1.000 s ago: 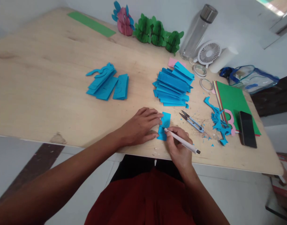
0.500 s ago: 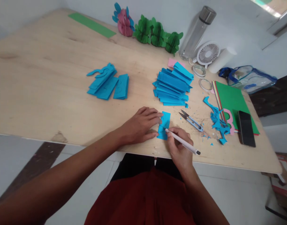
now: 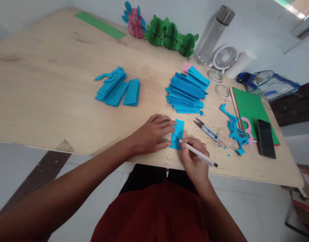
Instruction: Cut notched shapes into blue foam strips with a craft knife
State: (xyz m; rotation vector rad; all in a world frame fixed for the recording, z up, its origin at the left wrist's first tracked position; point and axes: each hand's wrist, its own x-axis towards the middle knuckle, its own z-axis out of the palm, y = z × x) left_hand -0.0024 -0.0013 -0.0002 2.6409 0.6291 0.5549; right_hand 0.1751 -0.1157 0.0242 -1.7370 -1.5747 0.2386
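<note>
Pinching a white pen (image 3: 200,155) between thumb and fingers, the right hand (image 3: 195,164) rested near the front edge of the wooden table (image 3: 56,87), the pen's tip at the lower half of a blue paper slip (image 3: 179,132). That slip lay just left of the pinch, flat on the wood, with dark curved lines on it. On the slip's far side from the pen was the left hand (image 3: 157,135), palm down, its fingers slightly spread and touching the slip's left edge.

Just beyond the pinch and to its right lay a pair of snips (image 3: 209,132), blades apart. Farther right of the grip sat a loose heap of blue scraps (image 3: 236,131) beside a pink cut-out (image 3: 247,129), and past them a black phone (image 3: 266,138) lay partly on a stack of coloured sheets (image 3: 252,102) topped with green. Ahead of the grip was a fanned pile of blue strips (image 3: 186,90); well to its left and beyond lay more blue papers (image 3: 114,92). Farthest from the grip, near the wall, stood green paper figures (image 3: 171,37), a clear bottle (image 3: 211,42) and a small fan (image 3: 225,57).
</note>
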